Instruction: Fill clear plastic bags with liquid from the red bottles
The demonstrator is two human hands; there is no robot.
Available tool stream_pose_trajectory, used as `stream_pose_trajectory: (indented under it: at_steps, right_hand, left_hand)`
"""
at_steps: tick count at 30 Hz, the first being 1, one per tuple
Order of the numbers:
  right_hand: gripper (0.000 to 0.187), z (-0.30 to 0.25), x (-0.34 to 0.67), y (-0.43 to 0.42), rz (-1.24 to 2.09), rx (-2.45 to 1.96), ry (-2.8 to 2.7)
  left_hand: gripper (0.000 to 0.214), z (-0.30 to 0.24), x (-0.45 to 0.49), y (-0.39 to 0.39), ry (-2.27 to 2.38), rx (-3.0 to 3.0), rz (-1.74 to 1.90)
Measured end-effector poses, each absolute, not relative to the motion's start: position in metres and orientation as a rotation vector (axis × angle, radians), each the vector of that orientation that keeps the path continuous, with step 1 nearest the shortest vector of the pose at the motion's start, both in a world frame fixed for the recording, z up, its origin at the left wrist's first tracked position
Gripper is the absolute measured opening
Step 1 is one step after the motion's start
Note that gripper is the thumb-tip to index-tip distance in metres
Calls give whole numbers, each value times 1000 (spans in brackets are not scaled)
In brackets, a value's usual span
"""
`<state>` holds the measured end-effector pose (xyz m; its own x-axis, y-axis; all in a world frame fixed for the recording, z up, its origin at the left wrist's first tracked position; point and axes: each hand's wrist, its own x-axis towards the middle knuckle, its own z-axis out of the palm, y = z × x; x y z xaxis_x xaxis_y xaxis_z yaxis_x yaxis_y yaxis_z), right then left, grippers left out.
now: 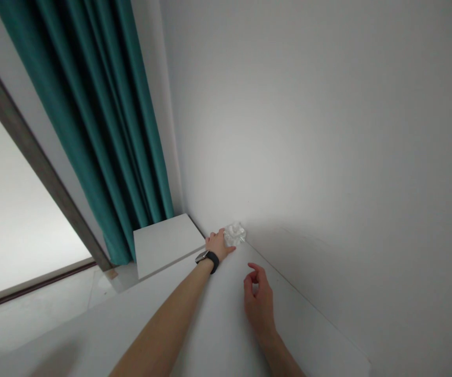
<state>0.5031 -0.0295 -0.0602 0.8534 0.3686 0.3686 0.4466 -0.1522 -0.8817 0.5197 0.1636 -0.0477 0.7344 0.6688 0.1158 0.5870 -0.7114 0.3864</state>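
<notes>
In the head view, the clear plastic lump (234, 234) sits in the corner against the wall (328, 131), so the left hand (218, 245) reaches along the white surface (213, 327), its fingers touching the lump, though any grip is unclear. The right hand (259, 303) rests nearer, fingers loosely curled on nothing.

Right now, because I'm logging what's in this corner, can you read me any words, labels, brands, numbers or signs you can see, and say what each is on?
Black-strapped watch on the left wrist: its face is too small and angled to read.
Clear faceted object at the left hand: no legible marking.
No other readable text shows.
</notes>
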Motion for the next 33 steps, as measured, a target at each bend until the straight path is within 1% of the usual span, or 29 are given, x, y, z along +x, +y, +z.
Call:
stream_pose_trajectory:
  at_steps: [11,17,19,21,25,27,33]
  right_hand:
    - [29,-57,501,-31,-86,-1769,-644]
    - [30,-60,504,-30,-70,-1748,-644]
    - [31,-60,505,-30,-68,-1742,-651]
    - [31,-61,505,-30,-65,-1741,-655]
    - [31,-60,506,-30,-57,-1734,-662]
    - [31,-59,507,-30,-56,-1732,-669]
    - [33,-55,508,-31,-62,-1742,-690]
  left_hand:
    - [66,-46,518,160,989,2610,337]
    - [78,-48,512,157,947,2636,332]
    - [79,-48,506,154,920,2648,327]
    - [72,-47,497,149,894,2662,333]
    - [40,-42,474,136,815,2696,365]
    - [27,-36,461,129,777,2709,390]
    - [11,-16,418,119,730,2728,445]
